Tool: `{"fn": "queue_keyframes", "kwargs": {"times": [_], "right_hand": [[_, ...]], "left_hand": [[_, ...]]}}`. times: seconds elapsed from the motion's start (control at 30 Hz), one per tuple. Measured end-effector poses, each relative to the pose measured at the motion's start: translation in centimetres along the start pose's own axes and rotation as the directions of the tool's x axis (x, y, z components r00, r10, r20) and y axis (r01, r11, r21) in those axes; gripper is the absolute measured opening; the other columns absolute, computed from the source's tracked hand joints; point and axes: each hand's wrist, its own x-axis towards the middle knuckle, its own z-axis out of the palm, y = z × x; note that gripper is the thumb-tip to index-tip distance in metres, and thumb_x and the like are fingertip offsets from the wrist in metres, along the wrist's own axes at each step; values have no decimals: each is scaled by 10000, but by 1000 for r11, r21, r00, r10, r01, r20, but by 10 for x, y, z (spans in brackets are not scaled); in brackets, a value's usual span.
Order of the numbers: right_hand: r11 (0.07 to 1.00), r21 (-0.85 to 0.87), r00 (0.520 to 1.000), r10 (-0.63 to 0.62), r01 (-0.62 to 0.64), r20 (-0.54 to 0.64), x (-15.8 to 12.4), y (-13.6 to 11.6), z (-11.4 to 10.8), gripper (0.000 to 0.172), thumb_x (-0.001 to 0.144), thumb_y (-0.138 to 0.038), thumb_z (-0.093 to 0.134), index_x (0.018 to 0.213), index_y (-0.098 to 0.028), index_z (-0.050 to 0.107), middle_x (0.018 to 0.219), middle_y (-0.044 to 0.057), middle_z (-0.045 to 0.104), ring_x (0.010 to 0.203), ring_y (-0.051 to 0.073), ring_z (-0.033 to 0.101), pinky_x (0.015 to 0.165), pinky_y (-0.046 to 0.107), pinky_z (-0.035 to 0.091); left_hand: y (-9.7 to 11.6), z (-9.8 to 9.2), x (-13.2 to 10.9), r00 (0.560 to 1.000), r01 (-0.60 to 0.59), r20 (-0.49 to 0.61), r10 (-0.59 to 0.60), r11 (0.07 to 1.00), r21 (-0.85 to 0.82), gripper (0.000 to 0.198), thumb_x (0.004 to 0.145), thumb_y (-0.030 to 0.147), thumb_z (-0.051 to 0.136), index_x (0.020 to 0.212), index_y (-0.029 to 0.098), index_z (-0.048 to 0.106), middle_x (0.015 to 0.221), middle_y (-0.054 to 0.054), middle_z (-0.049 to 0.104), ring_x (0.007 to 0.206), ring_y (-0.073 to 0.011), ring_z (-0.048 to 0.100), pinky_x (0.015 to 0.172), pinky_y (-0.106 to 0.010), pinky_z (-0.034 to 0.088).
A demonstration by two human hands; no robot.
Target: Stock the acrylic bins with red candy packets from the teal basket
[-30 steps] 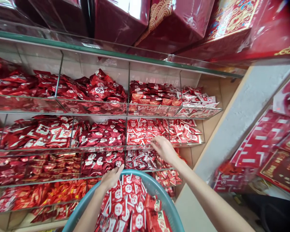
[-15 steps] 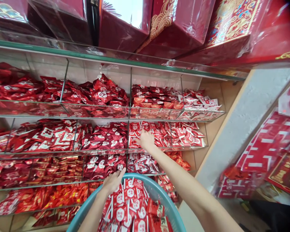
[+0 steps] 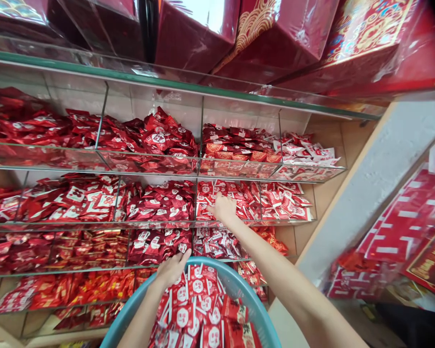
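My right hand reaches into a middle-shelf bin of small red-and-white packets. Its fingers are bent down among them, and whatever they grip is hidden. Down at the far rim of a blue-green plastic basin, my left hand is closed over the edge, its fingertips partly out of sight. Inside the basin lies a heap of red packets with round white labels, and at its right side are plainer red packets with dark lettering.
Glass-fronted shelves hold several bins: dark red packets, mixed red packets and orange-red packets. A glass shelf edge with large red boxes runs above. To the right stand a grey wall and hanging red-and-white goods.
The view has shifted slightly, so the shelves appear a little further right and higher. My right hand stays among the packets, and my left hand stays at the basin's rim.
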Motion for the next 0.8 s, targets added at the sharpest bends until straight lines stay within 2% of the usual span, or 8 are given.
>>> {"fn": "queue_keyframes", "kwargs": {"times": [0.2, 0.33, 0.57, 0.8], "right_hand": [[1000, -5, 1000, -1, 1, 7, 2, -1, 1, 537, 709, -459, 548, 1104, -112, 438, 989, 154, 623, 1012, 283, 522, 829, 396, 308], [999, -31, 999, -23, 24, 35, 4, 0, -6, 554, 707, -436, 555, 1133, -108, 423, 996, 164, 622, 1035, 274, 517, 834, 390, 307], [995, -54, 994, -85, 88, 71, 8, 12, -18, 554, 682, -470, 538, 1088, -100, 464, 987, 177, 625, 1004, 295, 537, 783, 377, 363], [993, -37, 985, -104, 110, 138, 5, 20, -29, 448, 700, -414, 507, 1053, -139, 486, 1007, 145, 624, 961, 274, 564, 749, 353, 384]], "left_hand": [[-1, 0, 1, 1000, -9, 11, 9, 1000, -6, 671, 756, 675, 118, 945, 248, 599, 1056, -83, 645, 989, -293, 569, 821, -408, 398], [1, -1, -1, 1000, 5, -5, -5, 1000, -1, 723, 745, 691, 91, 988, 229, 591, 1099, -103, 623, 1037, -300, 544, 851, -409, 383], [1, -2, -2, 1000, -24, 5, 24, 1000, -14, 734, 742, 696, 60, 901, 236, 608, 1004, -92, 657, 956, -290, 579, 816, -409, 395], [0, -2, -1, 1000, -24, 5, 25, 999, -30, 720, 745, 694, 80, 974, 255, 603, 1075, -77, 637, 995, -291, 565, 832, -409, 388]]}}
